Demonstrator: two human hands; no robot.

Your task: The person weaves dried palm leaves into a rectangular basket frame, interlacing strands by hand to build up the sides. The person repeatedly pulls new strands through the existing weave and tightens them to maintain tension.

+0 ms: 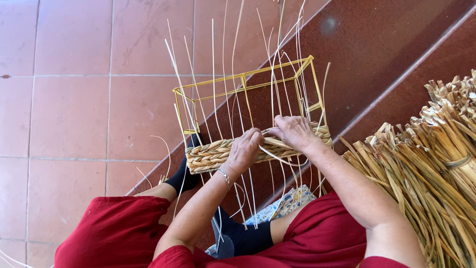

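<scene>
A: Fingers status?

B: Left hand fingers are curling closed around the braided straw rope, pinching it against the woven band at the basket's near wall. Right hand fingers are bending over the top edge of the same band, pressing down on it. Can't tell whether they're pinching a strand or only pressing.

A: Why both on the rim?

B: Looks like one hand is feeding the rope while the other is keeping the last course tight, so it isn't slipping down the stakes.

A: Where's the piece itself?

B: Half-woven basket is sitting just ahead of the knees, propped on the dark red step. Only the lowest rows are woven. The yellow wire frame is standing above them, giving the box shape.

A: And the thin uprights?

B: Pale stakes are sticking up well past the frame, some bending loose. They're left long, probably so the rope has something to pass around.

A: Stock?

B: Bundle of dried straw stalks is lying to the right, near the right forearm, within reach. Patterned cloth is lying under the legs. Pink tiled floor is off to the left.
</scene>
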